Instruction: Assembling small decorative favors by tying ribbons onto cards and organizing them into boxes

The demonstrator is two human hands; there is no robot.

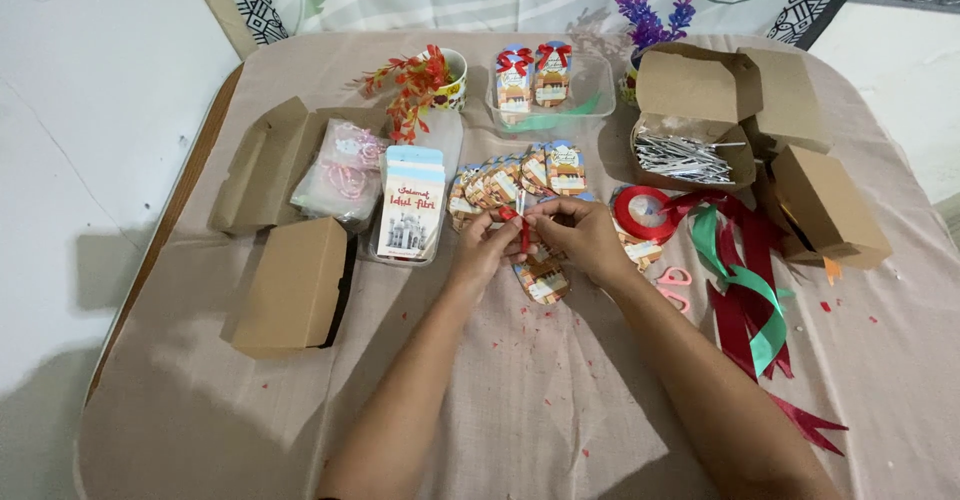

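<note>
Both hands, left hand (487,243) and right hand (578,235), pinch a red ribbon (519,228) above a paper tag (542,280) at the table's middle. Behind, an open brown box (692,120) holds silvery wire ties (683,157) (a loose heap), and a clear tray (592,92) holds two bowed tags (533,75).

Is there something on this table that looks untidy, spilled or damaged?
Nothing looks damaged. Small red scraps lie scattered over the tablecloth, and loose red and green ribbons sprawl in a tangle beside the right hand, one end trailing toward the table edge.
</note>
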